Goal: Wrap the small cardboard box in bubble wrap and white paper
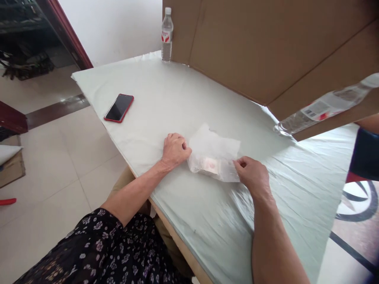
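Observation:
A translucent white wrapping sheet (pixel 217 144) lies on the pale cloth, folded partly over a small pale box (pixel 211 165) with a faint reddish mark. My left hand (pixel 174 150) rests at the sheet's left edge, its fingers curled and pinching that edge. At the right end of the wrapping, my right hand (pixel 253 173) pinches the sheet between thumb and fingers. The box lies between both hands, seen through the wrap.
A phone with a red edge (pixel 119 108) lies at the table's left. Large cardboard panels (pixel 237 47) stand at the back, with one upright bottle (pixel 167 35) and one tilted bottle (pixel 322 108) beside them. A person's arm (pixel 370 123) shows at the far right.

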{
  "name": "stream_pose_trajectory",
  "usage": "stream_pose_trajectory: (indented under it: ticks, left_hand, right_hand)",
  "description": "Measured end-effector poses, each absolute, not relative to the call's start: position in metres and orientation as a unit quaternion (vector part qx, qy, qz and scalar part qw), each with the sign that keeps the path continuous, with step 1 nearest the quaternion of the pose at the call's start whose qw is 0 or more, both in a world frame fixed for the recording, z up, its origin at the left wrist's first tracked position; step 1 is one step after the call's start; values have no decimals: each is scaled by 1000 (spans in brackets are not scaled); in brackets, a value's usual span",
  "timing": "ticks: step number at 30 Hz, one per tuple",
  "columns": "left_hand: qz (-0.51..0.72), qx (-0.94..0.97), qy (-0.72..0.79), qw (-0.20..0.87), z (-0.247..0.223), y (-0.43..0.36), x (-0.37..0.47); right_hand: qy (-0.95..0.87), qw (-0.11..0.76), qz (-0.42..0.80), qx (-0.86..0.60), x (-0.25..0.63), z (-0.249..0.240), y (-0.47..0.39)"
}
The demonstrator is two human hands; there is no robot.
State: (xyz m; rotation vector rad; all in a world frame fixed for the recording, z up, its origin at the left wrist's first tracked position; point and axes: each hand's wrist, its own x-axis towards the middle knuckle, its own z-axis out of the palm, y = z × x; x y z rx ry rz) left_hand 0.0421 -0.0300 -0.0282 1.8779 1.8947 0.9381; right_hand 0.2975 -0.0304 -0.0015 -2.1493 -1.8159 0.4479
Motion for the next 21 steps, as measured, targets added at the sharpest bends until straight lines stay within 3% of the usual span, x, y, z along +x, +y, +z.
stream_pose_trajectory:
  ticks: [2, 5, 9, 18, 21]
  left_hand:
    - [304, 658, 675, 136, -29, -30, 41]
    - [341, 650, 667, 126, -25, -32, 40]
    - [443, 703, 536, 145, -15, -40, 42]
    - [406, 712, 380, 430, -5, -48, 33]
    - [312, 697, 332, 553, 3, -47, 26]
  right_hand:
    - [-620, 139, 129, -762, 300, -2, -30]
    - [-621, 208, 109, -748, 300, 6, -34]
    - [-674, 295, 177, -654, 296, 24, -43]
    - [-738, 230, 379, -508, 293, 41, -61]
    - [-769, 113, 449, -441, 292, 44, -76]
